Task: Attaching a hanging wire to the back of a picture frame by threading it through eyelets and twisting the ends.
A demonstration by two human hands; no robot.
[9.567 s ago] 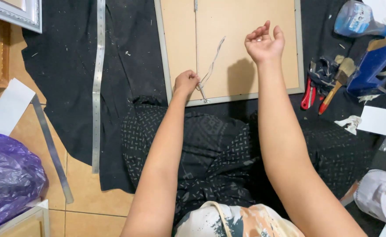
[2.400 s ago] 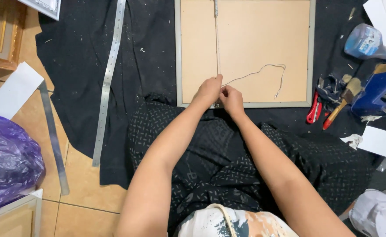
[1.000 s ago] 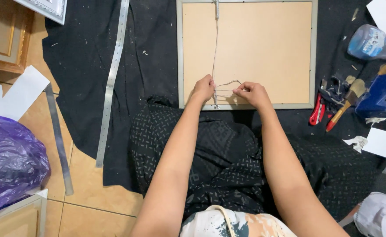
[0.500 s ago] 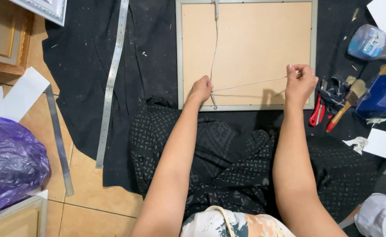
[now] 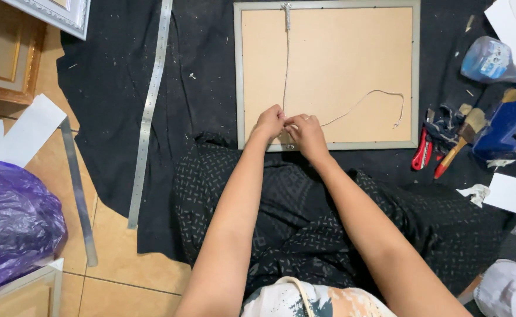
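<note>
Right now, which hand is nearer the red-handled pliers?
Right. The right hand is at the frame's lower edge, on the side towards the pliers; the left hand is farther away.

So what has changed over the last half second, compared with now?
The right hand came back left from the frame's right side to meet the left hand at the bottom edge of the picture frame. The cord, stretched taut before, now lies slack in a loop on the backing. The left hand, frame, ruler and tools stayed put.
</note>
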